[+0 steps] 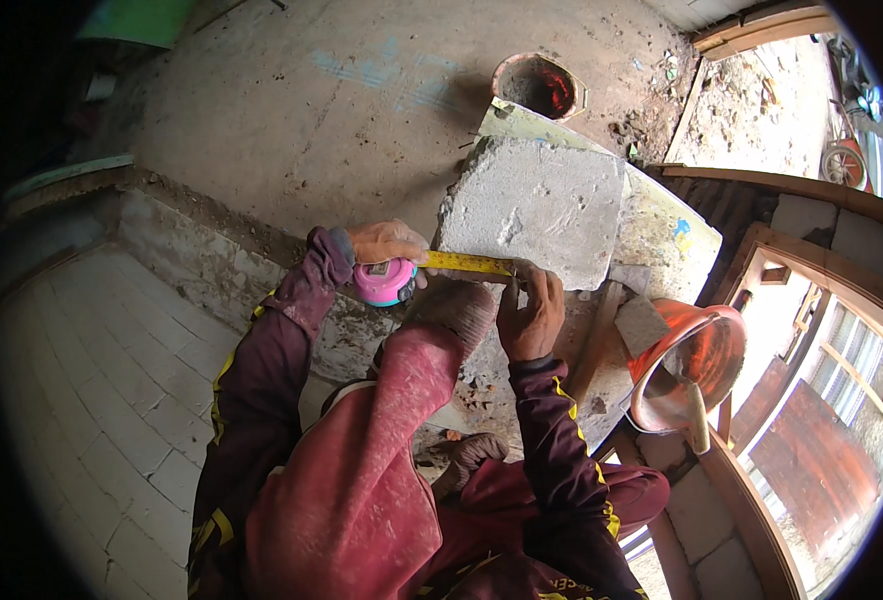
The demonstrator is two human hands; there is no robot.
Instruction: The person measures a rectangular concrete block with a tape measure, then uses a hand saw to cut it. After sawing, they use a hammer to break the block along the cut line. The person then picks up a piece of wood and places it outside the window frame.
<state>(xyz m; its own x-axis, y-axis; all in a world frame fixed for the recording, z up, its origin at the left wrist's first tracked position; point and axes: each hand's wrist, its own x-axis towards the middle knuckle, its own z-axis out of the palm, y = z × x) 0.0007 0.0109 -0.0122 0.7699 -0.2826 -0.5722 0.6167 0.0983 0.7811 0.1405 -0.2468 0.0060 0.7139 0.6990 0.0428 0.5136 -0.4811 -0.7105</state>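
Observation:
A pink and teal tape measure (384, 284) is gripped in my left hand (386, 244), whose fingers close over its top. Its yellow blade (470, 262) runs out rightward along the near edge of a light grey concrete block (532, 208). At the blade's far right end, my right hand (533, 314) pinches with thumb and fingers bent; the fingertips partly hide the blade's tip. The block lies flat on a pale, stained board (667, 225). Just below the blade is my raised knee.
An orange bucket (734, 345) tilts at the right, with a wooden-handled tool (698, 418) resting in it. Beside it lies a small block piece (642, 327). Another bucket (536, 86) stands beyond the board. A low wall (187, 235) borders the left; timber frames (752, 270) stand at the right.

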